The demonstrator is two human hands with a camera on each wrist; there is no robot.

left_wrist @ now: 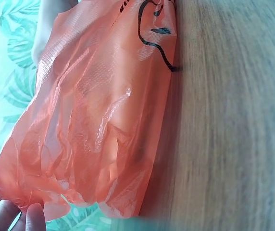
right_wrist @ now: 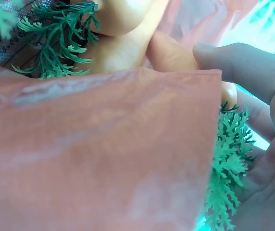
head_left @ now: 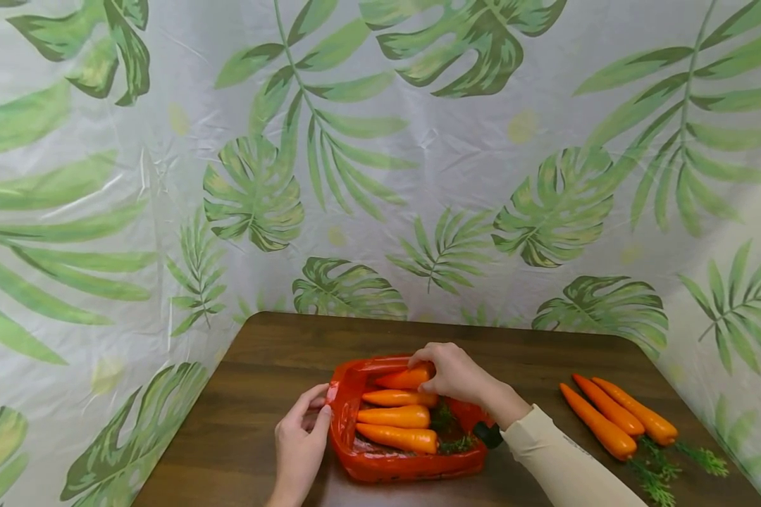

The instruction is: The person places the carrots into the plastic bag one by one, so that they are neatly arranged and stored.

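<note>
A red plastic bag (head_left: 380, 468) lies on the table with its mouth spread wide. Inside it, several orange carrots (head_left: 396, 438) with green tops rest side by side. My right hand (head_left: 452, 373) grips the farthest carrot (head_left: 401, 380) near its thick end, at the bag's far side. In the right wrist view, that carrot's leafy top (right_wrist: 230, 163) hangs beside the palm, and a flap of the bag (right_wrist: 104, 154) covers much of the picture. My left hand (head_left: 301, 436) pinches the bag's left rim; in the left wrist view its fingertips (left_wrist: 34, 219) hold the gathered plastic.
Three more carrots (head_left: 615, 415) with green tops lie at the right of the brown wooden table (head_left: 247, 394). A dark object (head_left: 487, 434), partly under the right sleeve, sits at the bag's right edge. Leaf-patterned sheeting (head_left: 355, 176) hangs behind the table.
</note>
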